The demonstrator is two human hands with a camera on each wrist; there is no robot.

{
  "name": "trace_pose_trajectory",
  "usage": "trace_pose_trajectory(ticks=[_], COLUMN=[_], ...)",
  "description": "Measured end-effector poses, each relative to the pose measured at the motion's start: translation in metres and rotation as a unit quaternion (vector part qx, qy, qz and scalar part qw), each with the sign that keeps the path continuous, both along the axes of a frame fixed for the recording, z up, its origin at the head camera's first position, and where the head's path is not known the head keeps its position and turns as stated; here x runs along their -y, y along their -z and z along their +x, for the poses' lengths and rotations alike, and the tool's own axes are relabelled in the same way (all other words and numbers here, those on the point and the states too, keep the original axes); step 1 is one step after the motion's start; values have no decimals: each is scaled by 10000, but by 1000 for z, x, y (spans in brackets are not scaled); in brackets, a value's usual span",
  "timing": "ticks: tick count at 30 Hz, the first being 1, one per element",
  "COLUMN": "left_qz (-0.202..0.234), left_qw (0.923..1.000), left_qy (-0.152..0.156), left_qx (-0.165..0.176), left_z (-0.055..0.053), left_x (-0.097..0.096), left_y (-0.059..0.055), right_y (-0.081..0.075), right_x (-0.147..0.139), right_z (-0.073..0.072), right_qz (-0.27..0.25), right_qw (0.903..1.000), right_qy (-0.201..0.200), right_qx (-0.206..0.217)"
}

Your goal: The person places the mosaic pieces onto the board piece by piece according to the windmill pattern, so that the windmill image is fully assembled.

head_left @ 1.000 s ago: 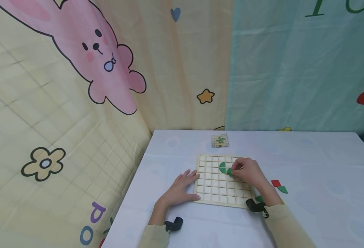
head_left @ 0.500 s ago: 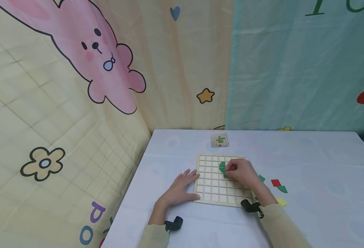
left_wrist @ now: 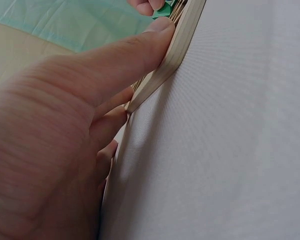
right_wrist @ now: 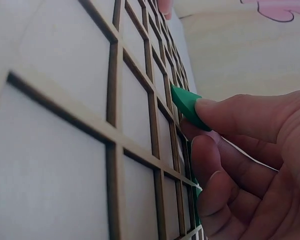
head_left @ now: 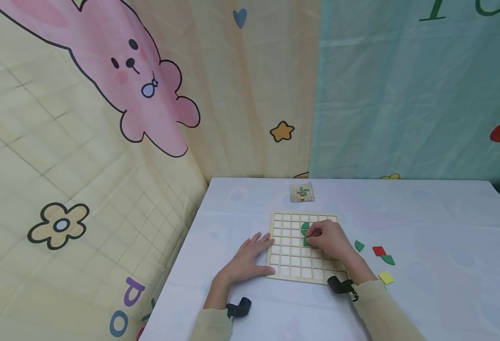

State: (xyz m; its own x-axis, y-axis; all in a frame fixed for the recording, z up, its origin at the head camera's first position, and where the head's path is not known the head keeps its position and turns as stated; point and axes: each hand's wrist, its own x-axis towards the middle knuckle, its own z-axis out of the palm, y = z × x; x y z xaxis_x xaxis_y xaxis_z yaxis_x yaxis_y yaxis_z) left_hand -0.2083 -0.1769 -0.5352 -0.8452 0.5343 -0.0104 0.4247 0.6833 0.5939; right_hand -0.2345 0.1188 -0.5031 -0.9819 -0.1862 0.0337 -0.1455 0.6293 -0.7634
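Note:
A wooden grid board [head_left: 285,261] lies on the white table. My left hand [head_left: 247,260] rests with spread fingers along its left edge; the thumb [left_wrist: 157,27] touches the board's rim in the left wrist view. Over the board's upper middle, my right hand [head_left: 333,241] pinches a green quarter-circle tile [right_wrist: 187,105] between thumb and fingers. That tile stands tilted at the grid bars. Just behind it, green tiles [head_left: 304,227] sit in the grid, partly hidden by the right hand.
Right of the board lie a green tile [head_left: 359,246], a red tile [head_left: 379,251], another green tile [head_left: 388,260] and a yellow tile [head_left: 386,278]. A small pattern card [head_left: 302,192] lies beyond the board. Printed curtains [head_left: 250,94] hang behind the table.
My right hand has moved left and slightly toward me with the green tile. Loose tiles that its forearm covered now show. The left hand has stayed in place.

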Motion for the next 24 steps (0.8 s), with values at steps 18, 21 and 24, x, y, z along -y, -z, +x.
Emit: trace_pose_trajectory(ticks=[18, 21, 24], left_qz=[-31, 1, 20], left_qw=[10000, 10000, 10000], left_qy=[-36, -23, -19], left_qx=[23, 12, 13], left_z=[0, 0, -1], left_x=[0, 0, 1], left_y=[0, 0, 1], right_y=[8, 8, 8], right_x=[9, 10, 11], right_z=[1, 1, 0], right_qz=[651, 660, 627], right_qw=[9962, 9961, 9963], right_qy=[8, 15, 7], right_qx=[-582, -588, -596])
